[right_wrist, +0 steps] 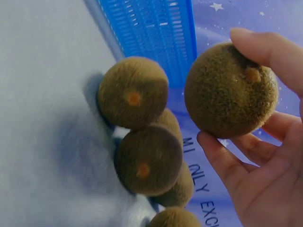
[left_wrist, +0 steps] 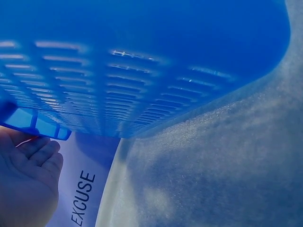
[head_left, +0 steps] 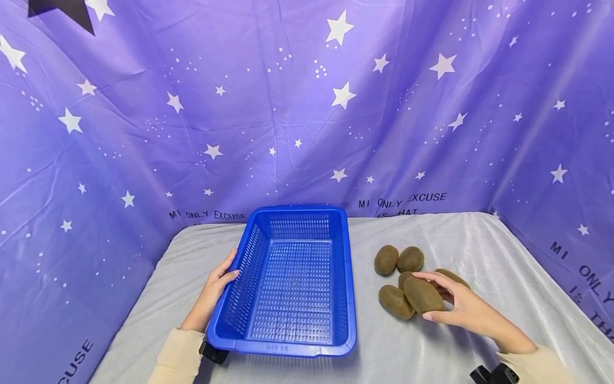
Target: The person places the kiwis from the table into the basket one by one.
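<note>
A blue plastic basket (head_left: 351,298) with slotted walls stands on the cloth-covered table, nothing inside it. My left hand (head_left: 217,290) grips its left rim; in the left wrist view the fingers (left_wrist: 40,151) lie under the rim's edge. Between thumb and fingers, my right hand (head_left: 455,304) holds a brown fuzzy kiwi (head_left: 423,295) above the table. In the right wrist view this kiwi (right_wrist: 229,92) is raised, its stem end showing. Several more kiwis lie close by, among them one at the front (head_left: 395,302), one at the back (head_left: 386,260) and one partly behind the right hand (head_left: 452,277).
A pale grey cloth (head_left: 479,240) covers the table. Purple curtains (head_left: 288,106) with white stars and printed lettering hang behind it and at both sides. The kiwis lie to the right of the basket, a short gap from its right wall.
</note>
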`<state>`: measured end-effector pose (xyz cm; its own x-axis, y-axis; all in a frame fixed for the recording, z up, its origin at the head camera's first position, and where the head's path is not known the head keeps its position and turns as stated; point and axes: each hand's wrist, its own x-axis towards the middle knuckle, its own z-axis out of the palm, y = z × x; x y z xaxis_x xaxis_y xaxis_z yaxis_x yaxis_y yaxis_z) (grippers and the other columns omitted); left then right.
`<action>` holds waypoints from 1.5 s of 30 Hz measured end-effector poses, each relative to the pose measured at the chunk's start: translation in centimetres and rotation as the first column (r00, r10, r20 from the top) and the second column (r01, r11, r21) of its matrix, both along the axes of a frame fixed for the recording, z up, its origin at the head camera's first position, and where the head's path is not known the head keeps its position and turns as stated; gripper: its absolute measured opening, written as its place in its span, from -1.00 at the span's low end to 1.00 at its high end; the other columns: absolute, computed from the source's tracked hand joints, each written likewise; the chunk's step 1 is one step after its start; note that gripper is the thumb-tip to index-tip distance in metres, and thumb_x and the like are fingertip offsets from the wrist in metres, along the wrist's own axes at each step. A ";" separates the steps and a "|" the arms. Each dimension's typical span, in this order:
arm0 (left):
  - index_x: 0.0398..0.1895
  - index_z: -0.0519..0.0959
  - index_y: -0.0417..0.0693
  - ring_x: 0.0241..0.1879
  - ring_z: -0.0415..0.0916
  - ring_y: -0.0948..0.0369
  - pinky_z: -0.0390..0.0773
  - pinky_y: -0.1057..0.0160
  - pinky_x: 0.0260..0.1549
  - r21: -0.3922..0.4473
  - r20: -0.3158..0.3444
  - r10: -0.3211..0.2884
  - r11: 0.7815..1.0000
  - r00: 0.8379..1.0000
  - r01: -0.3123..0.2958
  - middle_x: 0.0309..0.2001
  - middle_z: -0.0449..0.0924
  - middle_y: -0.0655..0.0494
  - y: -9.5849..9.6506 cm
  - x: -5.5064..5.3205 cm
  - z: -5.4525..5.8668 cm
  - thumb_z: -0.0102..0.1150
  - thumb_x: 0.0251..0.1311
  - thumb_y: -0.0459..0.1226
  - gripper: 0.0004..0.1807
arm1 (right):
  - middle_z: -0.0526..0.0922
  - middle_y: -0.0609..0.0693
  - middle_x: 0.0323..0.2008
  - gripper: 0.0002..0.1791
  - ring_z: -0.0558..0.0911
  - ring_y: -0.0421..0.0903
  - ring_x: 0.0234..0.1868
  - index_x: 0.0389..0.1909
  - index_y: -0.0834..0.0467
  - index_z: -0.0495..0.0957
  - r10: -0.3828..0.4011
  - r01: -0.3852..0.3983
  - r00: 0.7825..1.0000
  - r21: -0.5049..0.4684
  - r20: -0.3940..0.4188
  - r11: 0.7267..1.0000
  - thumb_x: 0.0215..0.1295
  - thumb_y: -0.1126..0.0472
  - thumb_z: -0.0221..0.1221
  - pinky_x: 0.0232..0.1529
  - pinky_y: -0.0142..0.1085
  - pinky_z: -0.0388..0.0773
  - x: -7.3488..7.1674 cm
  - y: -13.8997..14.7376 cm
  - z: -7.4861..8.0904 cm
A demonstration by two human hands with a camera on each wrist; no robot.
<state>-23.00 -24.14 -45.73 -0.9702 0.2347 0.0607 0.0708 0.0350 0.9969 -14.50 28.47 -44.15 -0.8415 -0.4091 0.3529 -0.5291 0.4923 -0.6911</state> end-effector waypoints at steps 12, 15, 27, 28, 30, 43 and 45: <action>0.49 -0.05 -0.04 0.11 0.27 0.48 0.46 0.43 -0.06 -0.005 0.012 0.005 1.000 1.000 -0.005 0.49 -0.16 0.00 0.0 0.1 -0.1 -0.09 0.34 -0.32 -0.32 | 0.56 0.04 -0.01 -0.23 0.54 -0.32 -0.12 0.24 0.20 0.37 -0.078 0.077 0.997 -0.029 -0.028 0.997 -0.07 0.27 0.43 -0.08 -0.59 0.43 -0.9 -1.8 0.9; 0.49 -0.06 -0.02 0.13 0.26 0.48 0.45 0.43 -0.05 0.011 0.015 -0.002 1.000 1.000 0.002 0.49 -0.17 0.02 0.1 0.2 0.0 -0.10 0.35 -0.32 -0.32 | 0.56 0.07 -0.01 -0.24 0.54 -0.32 -0.13 0.24 0.22 0.36 -0.080 0.080 0.997 -0.043 -0.008 0.996 -0.06 0.28 0.42 -0.08 -0.57 0.45 -1.2 -2.2 1.1; 0.50 -0.07 0.01 0.15 0.27 0.37 0.47 0.38 -0.04 0.037 -0.001 -0.036 0.999 0.999 0.036 0.50 -0.20 0.02 0.2 0.2 0.1 -0.12 0.36 -0.32 -0.32 | 0.43 0.13 0.13 -0.23 0.51 -0.32 -0.03 0.31 0.16 0.29 -0.061 0.072 0.990 -0.077 0.127 0.994 0.05 0.21 0.37 -0.02 -0.52 0.44 -2.0 -4.4 2.2; 0.50 -0.07 0.01 0.16 0.26 0.37 0.47 0.38 -0.04 0.037 -0.001 -0.037 0.999 0.999 0.037 0.50 -0.20 0.02 0.2 0.2 0.1 -0.12 0.36 -0.32 -0.32 | 0.43 0.12 0.13 -0.23 0.51 -0.31 -0.03 0.31 0.16 0.29 -0.052 0.064 0.990 -0.087 0.128 0.994 0.05 0.21 0.37 -0.02 -0.51 0.45 -2.1 -4.6 2.3; 0.50 -0.08 0.00 0.16 0.26 0.38 0.46 0.39 -0.03 0.037 -0.003 -0.041 0.998 0.999 0.041 0.50 -0.22 0.02 0.2 0.2 0.0 -0.13 0.36 -0.32 -0.32 | 0.44 0.09 0.12 -0.23 0.52 -0.30 -0.05 0.30 0.18 0.29 -0.031 0.043 0.993 -0.100 0.118 0.994 0.05 0.22 0.37 -0.02 -0.51 0.44 -2.3 -5.1 2.4; 0.50 -0.07 -0.02 0.13 0.29 0.40 0.48 0.39 -0.06 0.019 0.016 -0.015 1.000 1.000 0.015 0.50 -0.19 0.01 0.0 0.2 -0.1 -0.10 0.35 -0.30 -0.31 | 0.52 0.04 0.10 -0.27 0.52 -0.22 -0.05 0.27 0.15 0.34 0.004 0.004 0.997 -0.106 0.075 0.994 0.04 0.19 0.38 0.00 -0.42 0.46 -3.8 -7.8 3.0; 0.49 -0.07 -0.02 0.13 0.27 0.41 0.46 0.41 -0.05 0.015 0.011 -0.012 1.000 1.000 0.011 0.50 -0.19 0.01 0.0 0.1 -0.1 -0.10 0.34 -0.31 -0.31 | 0.50 0.04 0.11 -0.26 0.52 -0.15 -0.03 0.27 0.17 0.34 0.000 0.009 0.997 -0.108 0.083 0.994 0.03 0.18 0.39 0.01 -0.40 0.46 -4.0 -8.3 3.1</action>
<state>-22.87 -24.16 -45.82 -0.9680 0.2450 0.0535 0.0600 0.0192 0.9980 -18.51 20.16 -41.08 -0.8716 -0.3682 0.3238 -0.4657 0.4150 -0.7816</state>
